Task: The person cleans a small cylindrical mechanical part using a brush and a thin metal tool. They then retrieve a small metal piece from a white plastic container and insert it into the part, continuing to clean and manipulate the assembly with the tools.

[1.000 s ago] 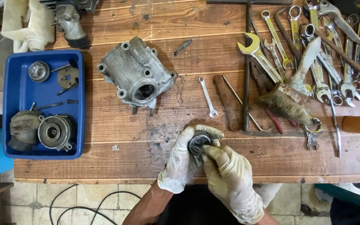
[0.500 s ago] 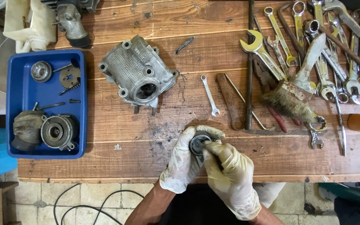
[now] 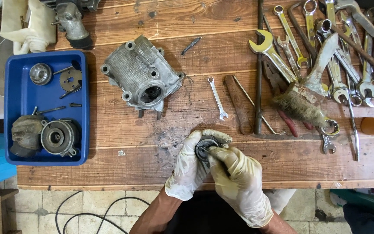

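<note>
unmoved: round part (image 3: 204,146) between fingers (image 3: 215,151)

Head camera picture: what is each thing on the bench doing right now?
Left hand: gloved, holding round metal part.
Right hand: gloved, fingers pressed on the part.
Engine casing: lying on the bench, untouched.
Blue tray: holding metal parts.
Brush: lying across wrenches.

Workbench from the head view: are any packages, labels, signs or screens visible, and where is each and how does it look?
None can be seen: no package, label, sign or screen.
Nearest to a container: blue plastic tray, rectangular, at the left of the wooden bench, holding metal parts.
White cloth-like bundle, top left, unmarked.
</note>
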